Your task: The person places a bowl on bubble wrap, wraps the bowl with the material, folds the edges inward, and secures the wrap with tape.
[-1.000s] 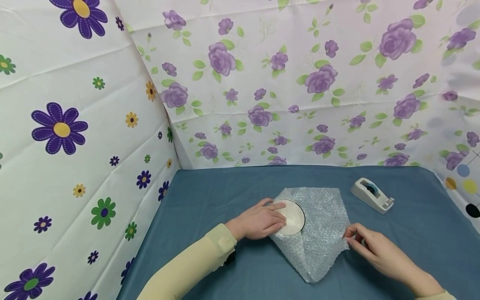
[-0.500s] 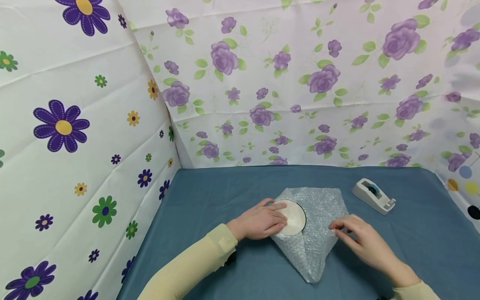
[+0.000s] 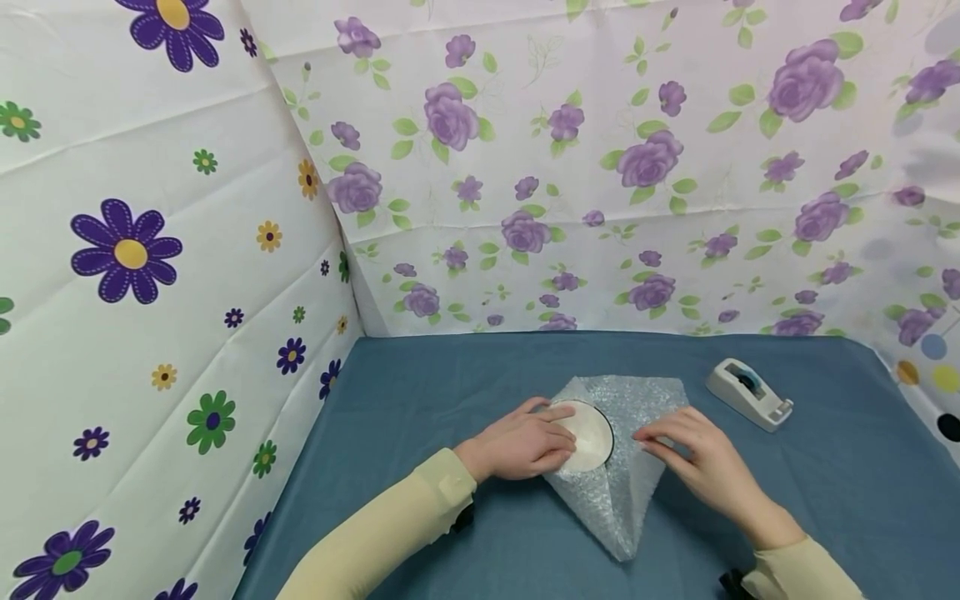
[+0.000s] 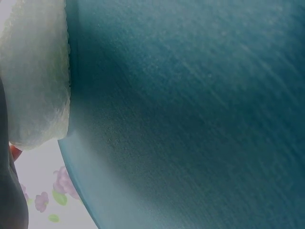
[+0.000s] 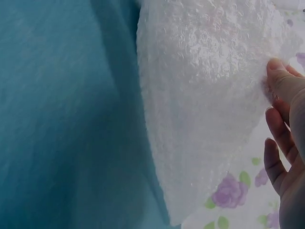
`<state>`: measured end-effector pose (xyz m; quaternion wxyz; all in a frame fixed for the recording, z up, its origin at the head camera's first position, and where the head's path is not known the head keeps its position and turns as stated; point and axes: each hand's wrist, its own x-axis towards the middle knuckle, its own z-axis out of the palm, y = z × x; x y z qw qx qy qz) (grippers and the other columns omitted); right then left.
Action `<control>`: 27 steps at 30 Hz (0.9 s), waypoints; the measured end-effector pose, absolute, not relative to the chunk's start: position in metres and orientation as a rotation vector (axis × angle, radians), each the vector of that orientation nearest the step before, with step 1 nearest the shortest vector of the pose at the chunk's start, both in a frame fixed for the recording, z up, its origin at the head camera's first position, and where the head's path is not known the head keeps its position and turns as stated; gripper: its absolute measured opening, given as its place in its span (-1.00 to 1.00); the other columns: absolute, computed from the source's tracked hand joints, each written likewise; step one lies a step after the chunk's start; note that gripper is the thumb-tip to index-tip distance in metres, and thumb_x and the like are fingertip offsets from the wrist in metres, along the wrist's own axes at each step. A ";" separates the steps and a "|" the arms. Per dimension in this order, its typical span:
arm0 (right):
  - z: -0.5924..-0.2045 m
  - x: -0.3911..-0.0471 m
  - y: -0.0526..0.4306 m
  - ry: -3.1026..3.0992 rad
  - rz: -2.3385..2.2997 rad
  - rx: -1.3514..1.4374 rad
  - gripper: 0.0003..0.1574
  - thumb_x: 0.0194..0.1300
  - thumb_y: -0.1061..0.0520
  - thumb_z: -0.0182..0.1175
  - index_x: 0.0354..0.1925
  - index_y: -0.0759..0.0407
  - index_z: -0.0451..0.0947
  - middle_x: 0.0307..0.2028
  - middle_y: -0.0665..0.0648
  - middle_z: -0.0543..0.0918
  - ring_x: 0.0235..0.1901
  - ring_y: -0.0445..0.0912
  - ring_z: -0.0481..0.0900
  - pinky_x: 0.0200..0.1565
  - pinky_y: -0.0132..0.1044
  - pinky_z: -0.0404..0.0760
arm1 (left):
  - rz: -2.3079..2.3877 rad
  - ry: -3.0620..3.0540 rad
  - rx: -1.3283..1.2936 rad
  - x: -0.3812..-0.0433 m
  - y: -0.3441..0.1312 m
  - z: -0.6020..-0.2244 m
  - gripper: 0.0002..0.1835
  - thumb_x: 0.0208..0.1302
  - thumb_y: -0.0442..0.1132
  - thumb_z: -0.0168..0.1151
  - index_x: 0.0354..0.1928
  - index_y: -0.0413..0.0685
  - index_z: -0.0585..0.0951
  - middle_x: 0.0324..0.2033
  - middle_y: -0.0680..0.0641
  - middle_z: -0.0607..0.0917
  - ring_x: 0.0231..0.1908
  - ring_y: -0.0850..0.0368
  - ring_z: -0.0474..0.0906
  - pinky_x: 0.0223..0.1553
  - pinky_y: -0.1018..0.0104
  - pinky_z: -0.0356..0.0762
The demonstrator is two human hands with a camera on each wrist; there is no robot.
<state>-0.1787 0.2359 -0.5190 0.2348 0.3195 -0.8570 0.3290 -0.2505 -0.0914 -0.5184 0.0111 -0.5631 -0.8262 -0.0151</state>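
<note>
A sheet of bubble wrap (image 3: 647,398) lies on the blue cloth, with a round white object (image 3: 596,442) with a thin dark rim on top of it. One flap is folded in at the front left, coming down to a point. My left hand (image 3: 517,442) rests its outstretched fingers on the round object. My right hand (image 3: 701,462) pinches the right edge of the sheet and holds it up, beside the round object; the right wrist view shows thumb and index finger on the bubble wrap (image 5: 205,95). The round object's underside is hidden.
A white tape dispenser (image 3: 750,396) stands on the blue cloth (image 3: 442,375) at the back right. Flowered curtains (image 3: 480,167) hang behind the table and along its left side.
My right hand has moved left and slightly up, folding the sheet's right edge in towards the round object. The left hand has stayed in place.
</note>
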 end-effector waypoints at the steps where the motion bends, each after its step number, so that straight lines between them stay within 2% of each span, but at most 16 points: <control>1: -0.518 -0.181 0.233 -2.355 0.901 0.865 -0.40 0.14 0.34 0.60 0.02 -0.25 0.78 -0.08 -0.29 0.75 -0.05 -0.27 0.59 -0.09 -0.36 0.52 | -0.049 -2.576 -1.756 -0.251 -0.091 -0.519 -0.57 0.79 0.01 -0.14 0.31 0.25 0.72 0.28 0.20 0.69 0.64 0.08 0.08 0.60 -0.04 0.02; 5: -0.516 -0.188 0.223 -2.366 0.893 0.813 -0.49 0.12 0.27 0.64 -0.04 -0.20 0.77 -0.12 -0.27 0.73 -0.09 -0.25 0.60 -0.15 -0.35 0.53 | -0.054 -2.577 -1.755 -0.252 -0.091 -0.520 -0.58 0.78 0.02 -0.11 0.30 0.25 0.72 0.28 0.21 0.69 0.65 0.09 0.07 0.60 -0.05 0.02; 11: -0.515 -0.200 0.209 -2.362 0.912 0.770 -0.60 0.13 0.28 0.63 -0.18 -0.18 0.78 -0.23 -0.25 0.72 -0.15 -0.17 0.61 -0.10 -0.24 0.57 | -0.055 -2.573 -1.761 -0.252 -0.091 -0.520 -0.58 0.78 0.03 -0.11 0.32 0.27 0.71 0.32 0.19 0.66 0.65 0.10 0.06 0.60 -0.05 0.03; 15: -0.515 -0.204 0.202 -2.381 0.941 0.739 -0.64 0.17 0.26 0.62 -0.21 -0.18 0.79 -0.26 -0.25 0.73 -0.16 -0.13 0.60 -0.14 -0.15 0.58 | -0.044 -2.527 -1.749 -0.252 -0.091 -0.521 -0.58 0.78 0.04 -0.14 0.28 0.29 0.72 0.34 0.13 0.62 0.61 0.09 0.17 0.58 -0.04 0.09; 19: -0.516 -0.206 0.198 -2.392 0.951 0.724 -0.69 0.18 0.23 0.62 -0.22 -0.18 0.80 -0.27 -0.26 0.73 -0.16 -0.14 0.59 -0.14 -0.10 0.58 | -0.058 -2.464 -1.680 -0.250 -0.091 -0.523 -0.62 0.75 0.09 -0.07 0.22 0.31 0.73 0.22 0.09 0.58 0.33 0.13 0.41 0.48 0.00 0.20; 22: -0.518 -0.208 0.195 -2.395 0.956 0.724 -0.70 0.19 0.22 0.62 -0.22 -0.18 0.81 -0.27 -0.24 0.74 -0.17 -0.12 0.60 -0.14 -0.08 0.58 | -0.069 -2.398 -1.594 -0.249 -0.092 -0.523 -0.71 0.68 0.13 0.07 0.13 0.30 0.71 0.09 0.11 0.57 0.09 0.15 0.45 0.35 0.05 0.31; 27: -0.519 -0.210 0.188 -2.432 0.935 0.694 -0.74 0.22 0.16 0.62 -0.22 -0.20 0.81 -0.26 -0.21 0.75 -0.15 -0.09 0.60 -0.13 -0.03 0.60 | -0.157 -2.305 -1.505 -0.246 -0.094 -0.526 -0.77 0.55 0.13 0.27 -0.03 0.21 0.64 -0.02 0.10 0.59 -0.02 0.15 0.49 0.17 0.12 0.41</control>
